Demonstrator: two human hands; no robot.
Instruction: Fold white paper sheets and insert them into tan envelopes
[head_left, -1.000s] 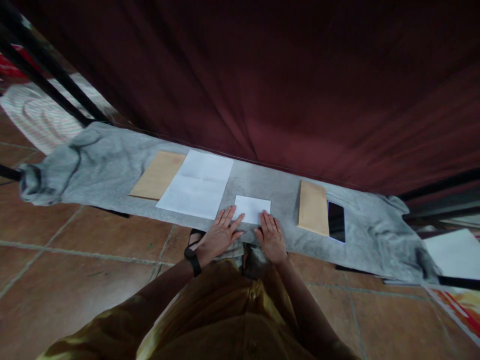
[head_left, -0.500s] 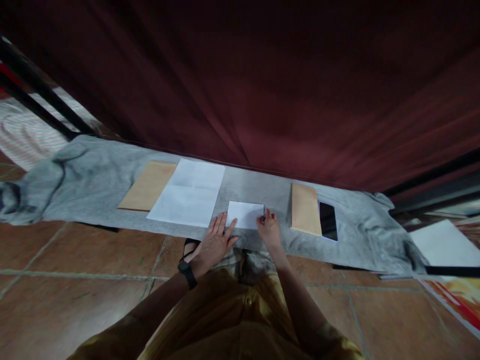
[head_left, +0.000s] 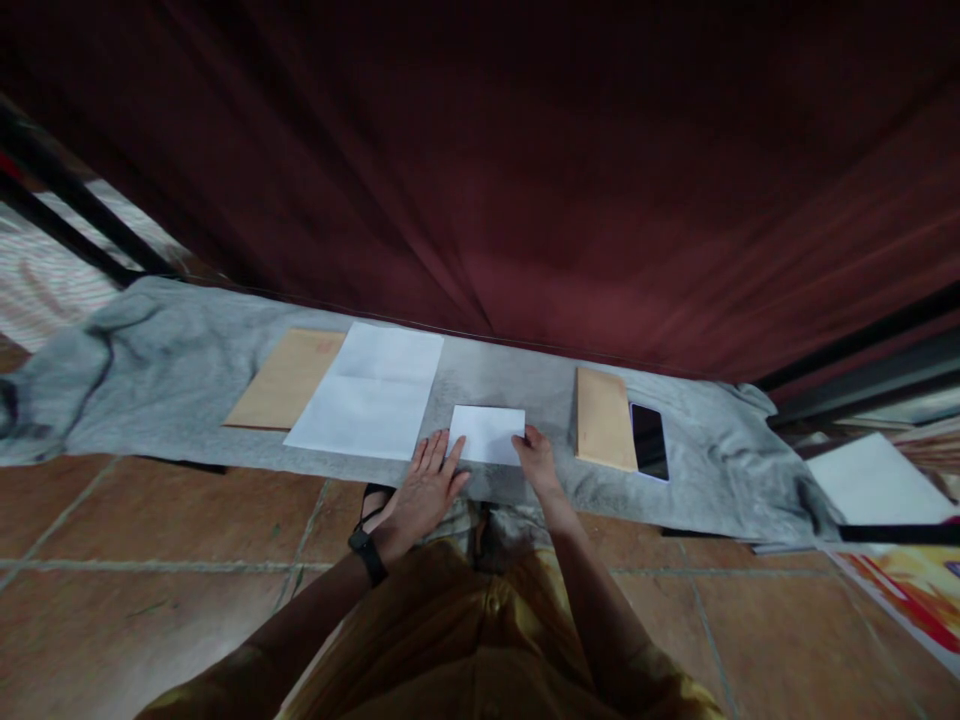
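A small white sheet of paper [head_left: 486, 432] lies in front of me on a grey cloth [head_left: 504, 366]. My left hand [head_left: 426, 492] rests flat with its fingers apart, the fingertips at the sheet's lower left corner. At the opposite edge, my right hand [head_left: 535, 460] pinches the sheet's right side between thumb and fingers. To the left is a larger white sheet [head_left: 367, 390] with a faint crease across it, partly over a brown envelope [head_left: 289, 380]. Right of my right hand lies a narrower brown envelope [head_left: 604, 418], with a phone [head_left: 649, 441] beside it.
The cloth covers a long, narrow bench. Behind it hangs a dark red curtain [head_left: 480, 220]. Black bars [head_left: 82, 215] stand at the far left. A white board or sheet [head_left: 877, 480] lies at the right, above a colourful printed sheet [head_left: 911, 595]. Brown tiles [head_left: 195, 515] cover the floor.
The fingers of my right hand have closed onto the right edge of the small sheet. My left hand stays at its left corner. The whole view has shifted slightly.
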